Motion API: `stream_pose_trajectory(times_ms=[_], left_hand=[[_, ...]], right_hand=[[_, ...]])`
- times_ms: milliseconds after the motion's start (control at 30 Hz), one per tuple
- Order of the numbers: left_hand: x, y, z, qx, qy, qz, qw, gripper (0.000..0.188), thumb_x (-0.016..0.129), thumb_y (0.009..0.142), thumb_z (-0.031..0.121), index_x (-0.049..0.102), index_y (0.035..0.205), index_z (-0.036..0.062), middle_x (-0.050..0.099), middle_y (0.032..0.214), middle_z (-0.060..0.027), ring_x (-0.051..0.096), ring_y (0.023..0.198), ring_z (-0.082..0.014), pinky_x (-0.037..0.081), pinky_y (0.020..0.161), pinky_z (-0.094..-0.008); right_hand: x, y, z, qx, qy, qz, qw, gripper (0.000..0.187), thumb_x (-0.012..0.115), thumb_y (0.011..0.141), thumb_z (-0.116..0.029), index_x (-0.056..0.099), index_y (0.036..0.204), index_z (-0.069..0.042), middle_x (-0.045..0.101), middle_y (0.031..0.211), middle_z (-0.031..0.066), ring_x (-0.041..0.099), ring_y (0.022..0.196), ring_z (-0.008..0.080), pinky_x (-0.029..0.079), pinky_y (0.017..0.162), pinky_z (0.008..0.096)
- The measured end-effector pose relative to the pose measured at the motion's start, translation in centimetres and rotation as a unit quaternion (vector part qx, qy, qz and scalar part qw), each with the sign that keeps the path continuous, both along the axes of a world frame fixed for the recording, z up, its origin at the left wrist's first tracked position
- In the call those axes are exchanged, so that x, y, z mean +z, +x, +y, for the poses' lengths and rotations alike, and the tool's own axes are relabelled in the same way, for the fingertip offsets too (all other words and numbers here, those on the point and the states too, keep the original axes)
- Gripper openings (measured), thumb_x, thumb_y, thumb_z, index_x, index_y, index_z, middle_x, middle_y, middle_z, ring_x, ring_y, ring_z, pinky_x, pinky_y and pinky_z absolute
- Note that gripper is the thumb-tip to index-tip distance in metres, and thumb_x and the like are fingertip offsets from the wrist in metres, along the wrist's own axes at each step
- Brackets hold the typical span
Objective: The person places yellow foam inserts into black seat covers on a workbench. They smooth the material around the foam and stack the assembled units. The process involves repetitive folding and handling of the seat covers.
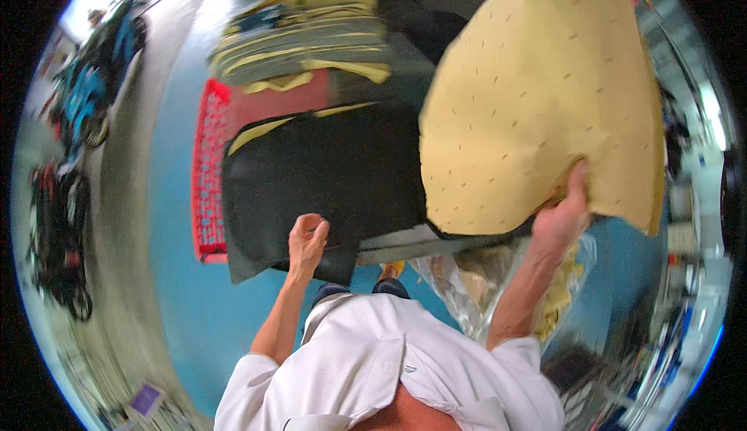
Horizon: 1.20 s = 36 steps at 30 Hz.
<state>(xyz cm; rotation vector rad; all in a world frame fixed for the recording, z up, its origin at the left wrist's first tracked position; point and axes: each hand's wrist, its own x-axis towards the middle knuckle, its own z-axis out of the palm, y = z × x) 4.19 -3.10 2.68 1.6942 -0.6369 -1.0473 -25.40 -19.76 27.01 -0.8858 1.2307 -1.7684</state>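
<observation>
My right hand [562, 217] is closed on the lower edge of a large yellow sheet [537, 112], its thumb lying on the face. Small dark marks or slits dot this sheet, which is raised and tilted at the right and looks like foam or backed fabric. Over the near part of a black sheet [327, 166], my left hand [309, 240] hangs with its fingers loosely curled and a small gap to the thumb. Nothing shows in it. Narrow yellow strips peek out along the black sheet's far edge.
Behind the black sheet lies a stack of grey and yellow folded sheets [303, 38]. A red plastic crate [208, 174] stands at the left. Below the right forearm is a clear plastic bag [467, 291] with yellow scraps. Parked motorbikes [62, 236] line the far left.
</observation>
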Motion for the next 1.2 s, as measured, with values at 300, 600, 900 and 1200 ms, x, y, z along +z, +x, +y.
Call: stream_pose_trajectory(times_ms=[300,600,900,1200], left_hand=[[0.0,-4.5,-1.7,-0.082,-0.017,-0.026,0.996,0.038,0.062,0.09,0.021,0.05,0.122,0.0044,0.059,0.108,-0.0112,0.06,0.08,-0.0143,0.051,0.064,-0.0267],[3.9,-19.7,-7.9,-0.458,-0.039,-0.014,0.888,0.049,0.07,0.083,0.024,0.049,0.121,0.0005,0.064,0.096,-0.0149,0.065,0.081,-0.0229,0.053,0.067,-0.0312],[-0.3,-35.7,-8.6,-0.566,0.213,0.028,0.796,0.035,0.064,0.085,0.031,0.061,0.082,-0.0037,0.058,0.057,-0.0092,0.058,0.046,-0.0191,0.051,0.045,-0.0321],[-1.5,-35.6,-8.1,-0.594,0.222,0.165,0.755,0.031,0.067,0.084,0.03,0.061,0.09,0.0006,0.061,0.065,-0.0078,0.058,0.05,-0.015,0.048,0.041,-0.0286]], right_hand=[[0.3,-27.4,4.5,-0.381,-0.2,0.58,0.691,0.032,0.05,0.076,0.009,0.064,0.105,0.004,0.06,0.119,0.0137,0.057,0.109,0.0264,0.048,0.092,0.0367],[-7.9,-33.5,22.0,-0.301,0.058,0.673,0.674,0.027,0.046,0.06,0.011,0.061,0.08,0.002,0.065,0.089,0.0157,0.062,0.082,0.0314,0.051,0.074,0.0379],[-17.0,-25.7,20.4,0.063,0.217,0.525,0.82,0.019,0.061,0.058,0.004,0.06,0.077,0.0,0.065,0.105,0.017,0.061,0.102,0.0336,0.049,0.085,0.0354],[-29.1,-22.5,13.5,0.168,0.325,0.472,0.802,0.026,0.066,0.08,-0.024,0.063,0.094,-0.002,0.063,0.099,0.0223,0.059,0.091,0.0365,0.048,0.077,0.042]])
